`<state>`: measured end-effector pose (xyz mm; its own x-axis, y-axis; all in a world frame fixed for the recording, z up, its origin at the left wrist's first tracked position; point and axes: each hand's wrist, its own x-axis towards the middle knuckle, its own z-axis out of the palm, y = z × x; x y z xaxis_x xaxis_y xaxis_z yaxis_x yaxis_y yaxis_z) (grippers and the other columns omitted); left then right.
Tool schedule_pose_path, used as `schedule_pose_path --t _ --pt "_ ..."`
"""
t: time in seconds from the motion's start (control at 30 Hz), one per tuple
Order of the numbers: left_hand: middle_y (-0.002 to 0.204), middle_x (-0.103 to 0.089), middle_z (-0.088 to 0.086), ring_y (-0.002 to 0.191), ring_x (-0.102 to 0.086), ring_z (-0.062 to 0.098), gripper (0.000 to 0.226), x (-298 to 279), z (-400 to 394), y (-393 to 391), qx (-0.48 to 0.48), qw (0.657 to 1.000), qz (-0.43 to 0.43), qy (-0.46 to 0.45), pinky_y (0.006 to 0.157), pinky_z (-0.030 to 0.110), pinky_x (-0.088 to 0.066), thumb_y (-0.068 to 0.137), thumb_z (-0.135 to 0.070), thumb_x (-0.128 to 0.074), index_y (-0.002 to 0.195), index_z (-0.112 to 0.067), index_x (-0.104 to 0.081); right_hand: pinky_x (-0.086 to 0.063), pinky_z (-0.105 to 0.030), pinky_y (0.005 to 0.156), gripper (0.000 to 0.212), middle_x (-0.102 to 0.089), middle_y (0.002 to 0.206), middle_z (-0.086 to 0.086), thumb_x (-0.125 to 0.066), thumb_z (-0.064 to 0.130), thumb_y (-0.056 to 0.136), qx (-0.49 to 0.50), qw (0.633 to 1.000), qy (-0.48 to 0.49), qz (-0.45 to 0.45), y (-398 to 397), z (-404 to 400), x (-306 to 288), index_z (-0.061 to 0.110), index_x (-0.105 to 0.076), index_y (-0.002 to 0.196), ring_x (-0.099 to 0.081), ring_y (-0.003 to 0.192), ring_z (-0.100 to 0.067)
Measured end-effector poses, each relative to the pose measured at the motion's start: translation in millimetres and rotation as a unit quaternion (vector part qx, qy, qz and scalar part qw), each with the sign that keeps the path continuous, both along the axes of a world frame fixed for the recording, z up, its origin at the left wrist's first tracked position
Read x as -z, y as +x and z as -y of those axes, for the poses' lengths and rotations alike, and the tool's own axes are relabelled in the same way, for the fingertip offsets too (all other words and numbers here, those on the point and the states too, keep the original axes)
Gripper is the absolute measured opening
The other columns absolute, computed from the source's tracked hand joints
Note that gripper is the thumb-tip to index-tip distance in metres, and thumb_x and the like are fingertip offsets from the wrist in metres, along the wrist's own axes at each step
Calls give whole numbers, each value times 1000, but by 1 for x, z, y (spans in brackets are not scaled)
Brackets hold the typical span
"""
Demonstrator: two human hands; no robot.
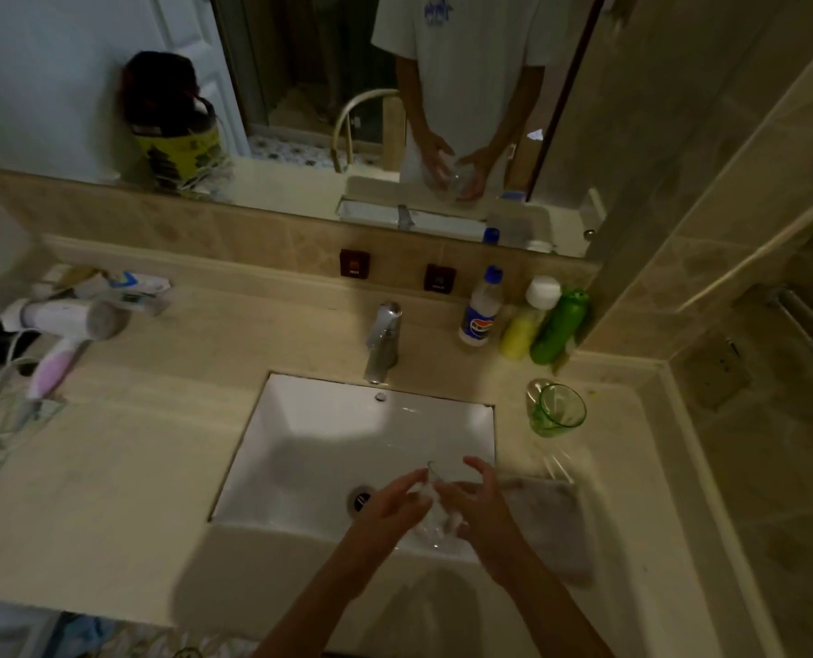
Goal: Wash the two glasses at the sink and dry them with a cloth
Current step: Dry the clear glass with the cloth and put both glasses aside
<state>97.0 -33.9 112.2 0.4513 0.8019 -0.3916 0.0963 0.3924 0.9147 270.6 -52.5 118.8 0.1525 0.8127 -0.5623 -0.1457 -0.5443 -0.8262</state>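
A clear glass (435,515) is over the front right part of the white sink (309,448), held between both hands. My left hand (387,508) grips its left side and my right hand (478,505) grips its right side, fingers curled round it. A green glass (558,410) stands upright on the counter right of the sink. A grey cloth (551,524) lies on the counter just right of my right hand. No water shows running from the chrome tap (383,344).
Three bottles (523,320) stand at the back right by the wall. A hair dryer (62,334) with its cord and some clutter lies on the left counter. The mirror (347,87) behind reflects the person and the glass. The drain (361,498) is beside my left hand.
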Motion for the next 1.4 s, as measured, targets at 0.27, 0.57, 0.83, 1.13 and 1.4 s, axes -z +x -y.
schedule_pose_path --t 0.27,0.57,0.83,1.13,1.4 --pt "126 -64 12 108 -68 24 92 34 -18 -35 -109 990 31 -88 79 28 -59 58 -19 -90 138 -16 -44 -56 -50 92 31 -71 104 -25 -58 33 95 -6 999 -2 -42 -14 12 7 16 -61 121 -69 101 -39" --pt "87 -73 3 74 -67 20 94 51 -20 -65 -157 975 79 -132 63 31 -53 40 -26 -91 124 -9 -52 -48 -33 96 62 -58 129 -12 -62 39 83 -228 773 -181 563 51 -7 67 10 -46 136 -58 117 -26" --pt "108 -68 12 86 -67 23 75 49 -35 -82 -140 978 74 -135 59 25 -55 58 -9 -81 127 -12 -50 -54 -30 86 44 -60 123 -6 -55 26 90 -216 689 -203 661 31 -17 73 13 -46 131 -64 108 -21" --pt "86 -70 14 67 -65 24 86 26 -53 -74 -116 972 105 -175 64 41 -53 62 -28 -92 131 -1 -47 -56 -42 85 29 -68 113 -19 -49 12 97 41 928 -114 353 32 -20 24 9 -64 123 -66 102 -36" --pt "84 -61 16 61 -61 23 49 -8 -68 -44 -100 936 223 -255 53 29 -49 90 -53 -64 108 -7 -63 -53 -37 80 27 -69 98 -10 -51 -4 90 23 967 62 245 -55 -38 -70 14 -64 106 -66 91 -26"
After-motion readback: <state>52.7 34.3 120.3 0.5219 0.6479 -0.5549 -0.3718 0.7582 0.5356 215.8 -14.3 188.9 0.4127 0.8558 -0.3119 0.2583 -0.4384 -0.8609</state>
